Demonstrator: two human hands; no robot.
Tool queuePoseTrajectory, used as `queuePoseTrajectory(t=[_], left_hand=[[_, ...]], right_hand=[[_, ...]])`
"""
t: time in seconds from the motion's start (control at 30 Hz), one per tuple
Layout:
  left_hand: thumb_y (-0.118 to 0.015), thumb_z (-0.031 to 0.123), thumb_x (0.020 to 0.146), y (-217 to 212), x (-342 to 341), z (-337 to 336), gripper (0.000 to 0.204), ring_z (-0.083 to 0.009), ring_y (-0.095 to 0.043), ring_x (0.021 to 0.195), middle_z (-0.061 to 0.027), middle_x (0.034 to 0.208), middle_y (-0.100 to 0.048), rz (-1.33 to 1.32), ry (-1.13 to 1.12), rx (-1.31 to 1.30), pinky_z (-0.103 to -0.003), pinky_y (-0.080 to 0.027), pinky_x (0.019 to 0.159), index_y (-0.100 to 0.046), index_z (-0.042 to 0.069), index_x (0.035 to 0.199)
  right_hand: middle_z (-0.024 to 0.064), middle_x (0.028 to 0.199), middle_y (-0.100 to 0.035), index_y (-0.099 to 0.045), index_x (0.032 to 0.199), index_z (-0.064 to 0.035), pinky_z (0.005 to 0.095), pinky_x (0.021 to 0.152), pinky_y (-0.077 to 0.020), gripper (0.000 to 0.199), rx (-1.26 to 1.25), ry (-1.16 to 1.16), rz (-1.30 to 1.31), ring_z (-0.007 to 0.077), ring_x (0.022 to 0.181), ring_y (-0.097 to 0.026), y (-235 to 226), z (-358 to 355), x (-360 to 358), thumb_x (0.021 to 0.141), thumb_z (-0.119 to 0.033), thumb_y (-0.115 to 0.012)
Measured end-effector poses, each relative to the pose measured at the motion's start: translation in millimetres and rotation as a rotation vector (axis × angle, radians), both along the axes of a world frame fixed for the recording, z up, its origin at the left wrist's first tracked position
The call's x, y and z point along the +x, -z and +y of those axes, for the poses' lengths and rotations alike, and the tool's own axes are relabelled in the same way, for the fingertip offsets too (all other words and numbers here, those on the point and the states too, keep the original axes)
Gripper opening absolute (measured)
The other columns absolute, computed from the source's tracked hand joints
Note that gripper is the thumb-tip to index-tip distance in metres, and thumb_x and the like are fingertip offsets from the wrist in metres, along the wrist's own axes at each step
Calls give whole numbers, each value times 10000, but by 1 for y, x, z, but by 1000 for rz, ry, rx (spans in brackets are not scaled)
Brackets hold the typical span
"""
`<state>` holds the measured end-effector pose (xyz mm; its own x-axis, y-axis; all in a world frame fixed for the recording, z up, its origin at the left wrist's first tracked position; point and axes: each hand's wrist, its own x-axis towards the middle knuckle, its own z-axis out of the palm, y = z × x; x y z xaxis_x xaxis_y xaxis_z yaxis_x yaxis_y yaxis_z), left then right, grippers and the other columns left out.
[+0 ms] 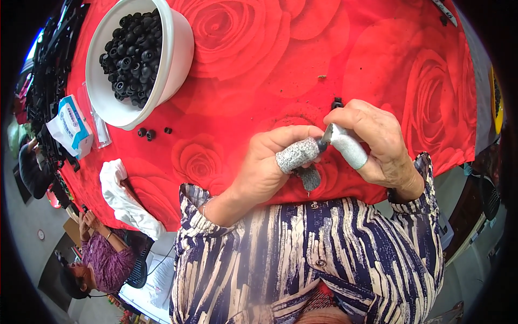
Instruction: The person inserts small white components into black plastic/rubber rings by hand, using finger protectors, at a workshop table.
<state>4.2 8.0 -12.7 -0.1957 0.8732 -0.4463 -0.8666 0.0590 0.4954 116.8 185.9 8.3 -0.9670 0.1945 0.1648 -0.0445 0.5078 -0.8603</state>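
Close in front of me, my left hand (267, 159) pinches a small black part (322, 145), mostly hidden by the fingers. Grey fabric sleeves wrap some of its fingers. My right hand (377, 143) is closed around a small knife; its metal blade (327, 133) meets the black part, and a black end (337, 102) sticks out beyond the fingers. A pale wrap covers one right finger. To the far left, a white bowl (181, 48) holds many small black ring-like parts (132, 59). A few loose black parts (150, 134) lie just below the bowl.
A red rose-patterned cloth (232, 108) covers the table, with tiny dark crumbs on it. Left of me lie a white cloth (116, 183) and a tissue pack (73, 127). Long black strips (51, 70) are heaped at the left edge. Another person (108, 259) sits at lower left.
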Motion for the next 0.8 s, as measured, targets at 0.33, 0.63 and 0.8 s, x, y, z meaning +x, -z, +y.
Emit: queuePoseTrajectory(t=[0.33, 0.63, 0.8], left_hand=[[-619, 77, 896, 3, 1, 1, 292, -79, -571, 795, -59, 950, -643, -73, -17, 62, -206, -452, 720, -599, -24, 1169], [-632, 85, 881, -1, -4, 4, 285, -95, -566, 775, -69, 957, -646, -234, -19, 33, -215, -449, 704, -609, -31, 1141], [-633, 90, 881, 6, -7, -1, 272, -96, -586, 786, -76, 952, -657, -157, -25, 62, -210, -458, 690, -615, -29, 1124]], right_hand=[[115, 768, -574, -591, 954, 6, 356, 549, -458, 248, -9, -22, 7, 274, 668, -584, 1, 2, 1, 729, -58, -674], [103, 732, -551, -592, 944, 6, 351, 531, -448, 248, -4, -207, 88, 267, 626, -560, 4, 7, 2, 733, -84, -686], [98, 746, -563, -601, 994, 14, 334, 523, -454, 325, -132, -90, 54, 229, 622, -576, -4, 11, 0, 719, -104, -728]])
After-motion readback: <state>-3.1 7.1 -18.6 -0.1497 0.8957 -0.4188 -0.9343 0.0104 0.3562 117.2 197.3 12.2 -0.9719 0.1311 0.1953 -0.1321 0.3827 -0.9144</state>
